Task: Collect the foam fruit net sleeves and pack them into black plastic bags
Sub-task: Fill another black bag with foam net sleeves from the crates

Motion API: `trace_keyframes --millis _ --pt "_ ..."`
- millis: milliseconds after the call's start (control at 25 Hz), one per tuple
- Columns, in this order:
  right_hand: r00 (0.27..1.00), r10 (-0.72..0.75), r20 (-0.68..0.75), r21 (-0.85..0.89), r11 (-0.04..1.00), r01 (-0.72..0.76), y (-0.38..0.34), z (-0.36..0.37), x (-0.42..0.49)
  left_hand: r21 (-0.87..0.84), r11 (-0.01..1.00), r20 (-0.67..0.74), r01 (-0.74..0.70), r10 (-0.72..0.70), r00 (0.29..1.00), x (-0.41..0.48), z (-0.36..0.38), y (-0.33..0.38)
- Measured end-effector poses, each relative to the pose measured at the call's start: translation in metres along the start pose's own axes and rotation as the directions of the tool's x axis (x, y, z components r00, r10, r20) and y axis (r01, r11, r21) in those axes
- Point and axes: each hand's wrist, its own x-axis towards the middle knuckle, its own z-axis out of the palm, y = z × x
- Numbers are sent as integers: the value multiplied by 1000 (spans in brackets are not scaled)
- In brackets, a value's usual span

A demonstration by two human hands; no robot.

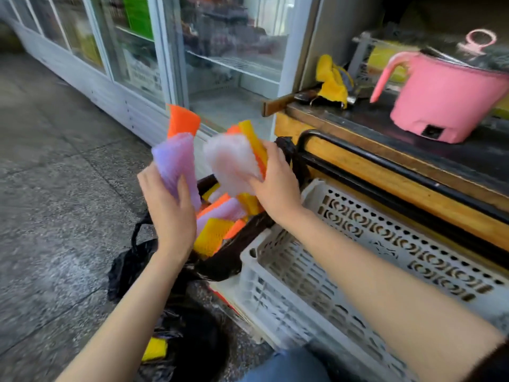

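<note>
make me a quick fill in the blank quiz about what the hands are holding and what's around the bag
The left hand grips a ____ foam net sleeve, with an orange foam sleeve behind it.
The right hand holds a whitish foam sleeve bundle above the open ____ plastic bag.
The white perforated plastic crate stands on the bag's ____ side.
On the dark counter stands a ____ pot with a long handle.
Missing words: purple; black; right; pink.
</note>
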Motion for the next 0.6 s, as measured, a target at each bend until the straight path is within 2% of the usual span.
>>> trace_keyframes --millis 80,120,200,240,280,360,400,440,480,520,600 --pt "984 -19 178 -345 935 81 25 13 4 -11 997 13 -72 72 997 -2 14 -8" --pt "961 31 276 -425 900 93 36 20 4 -3 994 52 -109 109 993 -5 23 -11" --pt "900 144 411 -379 925 25 48 27 -3 84 973 226 -216 193 955 -14 42 -19" --pt "887 152 437 -317 949 -7 50 26 -8 137 946 333 -293 234 913 -20 50 -24" --pt "895 115 431 -262 965 2 51 20 -14 167 915 427 -368 269 863 -26 57 -30" --pt "962 -117 247 -272 944 185 51 1 -27 163 874 545 -457 306 781 -36 65 -42" --pt "955 -276 108 -363 884 296 53 -11 -33 156 869 575 -469 307 758 -39 67 -46" --pt "923 -384 -5 -474 814 336 56 -22 -34 153 869 596 -471 299 745 -42 67 -49" --pt "915 -396 -72 -562 774 290 60 -31 -29 156 868 607 -472 293 739 -44 67 -50" --pt "946 -315 -79 -621 758 200 64 -38 -21 159 866 613 -473 289 735 -45 67 -51" --pt "999 12 44 -552 834 14 69 -46 -1 154 859 627 -488 297 720 -46 67 -51"
